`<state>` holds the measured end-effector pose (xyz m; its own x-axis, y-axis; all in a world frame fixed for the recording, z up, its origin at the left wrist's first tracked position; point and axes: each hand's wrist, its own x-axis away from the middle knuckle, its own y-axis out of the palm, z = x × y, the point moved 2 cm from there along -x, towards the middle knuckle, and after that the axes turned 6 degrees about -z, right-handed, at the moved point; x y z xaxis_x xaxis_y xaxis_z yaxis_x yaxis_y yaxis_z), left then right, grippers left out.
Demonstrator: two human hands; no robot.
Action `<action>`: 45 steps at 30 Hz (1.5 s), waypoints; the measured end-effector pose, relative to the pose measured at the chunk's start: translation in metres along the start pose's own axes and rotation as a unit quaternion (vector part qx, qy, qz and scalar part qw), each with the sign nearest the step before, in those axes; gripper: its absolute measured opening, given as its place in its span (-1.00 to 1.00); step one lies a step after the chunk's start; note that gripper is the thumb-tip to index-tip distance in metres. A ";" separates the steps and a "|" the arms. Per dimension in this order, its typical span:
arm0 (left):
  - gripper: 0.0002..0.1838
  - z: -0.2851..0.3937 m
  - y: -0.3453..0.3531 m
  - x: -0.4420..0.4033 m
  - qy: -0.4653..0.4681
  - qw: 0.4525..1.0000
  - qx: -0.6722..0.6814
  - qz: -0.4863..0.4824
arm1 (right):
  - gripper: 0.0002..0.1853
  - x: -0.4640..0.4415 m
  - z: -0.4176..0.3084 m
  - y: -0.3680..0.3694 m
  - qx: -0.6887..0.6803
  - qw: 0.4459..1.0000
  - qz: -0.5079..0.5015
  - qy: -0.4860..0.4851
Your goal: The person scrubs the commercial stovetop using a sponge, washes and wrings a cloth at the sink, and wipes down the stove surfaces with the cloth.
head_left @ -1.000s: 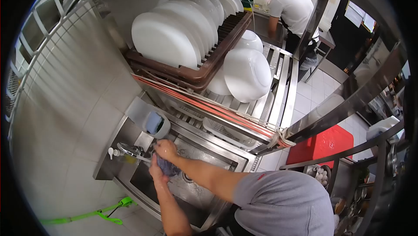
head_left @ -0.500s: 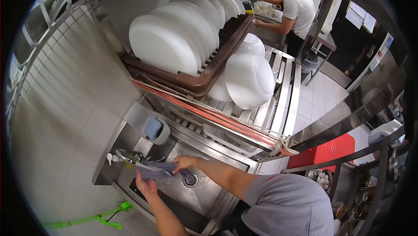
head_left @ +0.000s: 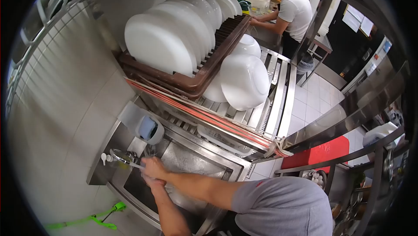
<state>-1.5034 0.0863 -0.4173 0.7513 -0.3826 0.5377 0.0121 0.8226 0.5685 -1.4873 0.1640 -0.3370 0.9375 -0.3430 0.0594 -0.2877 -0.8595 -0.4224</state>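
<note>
Over the metal sink (head_left: 191,157), my right hand (head_left: 154,167) is closed and pressed against my left hand (head_left: 151,181), just below it. The fingers of both are curled together and blurred; whatever lies between them is hidden, and the purple-grey cloth seen earlier does not show. Beside them on the left are the curved faucet (head_left: 119,155) and its spout, which reaches to my hands. A translucent container (head_left: 154,136) with a blue sponge (head_left: 147,127) inside stands at the sink's back corner.
Above the sink, a brown rack (head_left: 191,81) holds several white plates (head_left: 159,44), with white bowls (head_left: 244,81) beside it on a slatted metal shelf (head_left: 285,101). A person (head_left: 296,14) works at the back. A red lid (head_left: 318,151) is at the right, a green strap (head_left: 93,220) lower left.
My hands have come together near the faucet, and the cloth stretched between them half a second ago is out of sight. The other person has straightened up since the first frame.
</note>
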 end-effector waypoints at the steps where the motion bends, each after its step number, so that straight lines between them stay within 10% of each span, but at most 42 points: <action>1: -0.58 0.005 0.009 0.011 -0.007 1.000 0.013 0.004 | -0.73 -0.003 -0.001 -0.008 0.001 1.000 -0.005 -0.003; 5: -0.62 0.024 0.014 0.024 0.095 0.993 -0.002 -0.069 | -0.72 -0.024 0.026 -0.028 0.014 1.000 0.007 0.014; 9: -0.65 0.050 0.013 0.038 0.129 0.939 -0.320 -0.001 | -0.60 -0.042 0.112 -0.010 -0.005 0.998 -0.042 -0.039; 10: -0.66 0.062 0.027 0.054 0.129 0.890 -0.436 -0.019 | -0.53 -0.037 0.108 -0.018 -0.245 0.948 -0.191 0.071; 12: -0.61 0.074 0.027 0.054 0.149 0.802 -0.571 -0.093 | -0.53 -0.010 0.077 -0.034 -0.230 0.946 -0.204 0.104; 15: -0.75 0.072 -0.003 0.020 0.086 0.804 -0.568 -0.149 | -0.63 -0.014 0.067 -0.036 -0.040 0.957 -0.269 0.104; 18: -0.72 0.069 0.001 0.040 0.077 0.866 -0.482 -0.108 | -0.84 -0.024 0.075 -0.016 -0.386 0.892 -0.234 -0.021; 21: -0.61 0.058 0.007 0.048 0.151 0.879 -0.429 -0.143 | -0.87 -0.018 0.058 -0.005 -0.294 0.868 -0.399 -0.024; 27: -0.66 0.064 -0.019 0.006 0.053 0.799 -0.592 -0.090 | -0.79 -0.042 0.042 -0.021 -0.302 0.915 -0.264 -0.051; 29: -0.74 0.058 -0.022 0.017 0.187 0.963 -0.153 -0.123 | -0.66 -0.022 0.046 -0.025 -0.064 0.952 -0.294 -0.060; 33: -0.69 0.060 -0.024 0.030 0.161 0.959 0.181 -0.149 | -0.53 -0.009 0.034 -0.069 0.143 0.919 -0.359 -0.074; 35: -0.65 0.057 -0.030 0.029 0.129 0.961 0.195 -0.145 | -0.49 -0.034 0.069 -0.042 0.088 0.931 -0.346 -0.072; 37: -0.64 0.028 -0.065 -0.013 0.043 0.992 0.088 -0.084 | -0.53 -0.041 0.066 -0.035 -0.195 0.952 -0.127 -0.196; 39: -0.61 0.004 -0.071 -0.033 -0.013 1.000 0.005 0.018 | -0.55 -0.016 0.036 -0.006 -0.402 0.902 -0.151 0.038; 40: -0.56 -0.007 -0.068 -0.054 0.029 0.956 0.116 -0.268 | -0.56 -0.006 0.028 0.015 -0.306 0.950 -0.066 -0.010; 42: -0.51 -0.014 -0.074 -0.090 0.067 0.817 0.211 -0.533 | -0.62 0.019 -0.005 0.011 -0.166 0.986 0.007 0.009; 45: -0.56 -0.028 -0.110 -0.120 -0.063 0.870 0.372 -0.316 | -0.71 0.011 -0.004 0.003 0.000 0.999 0.039 0.010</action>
<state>-1.5762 0.0541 -0.5618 0.6708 -0.7416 0.0088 -0.0697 -0.0512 0.9963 -1.4790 0.1560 -0.3342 0.9083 -0.4161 0.0439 -0.3597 -0.8302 -0.4259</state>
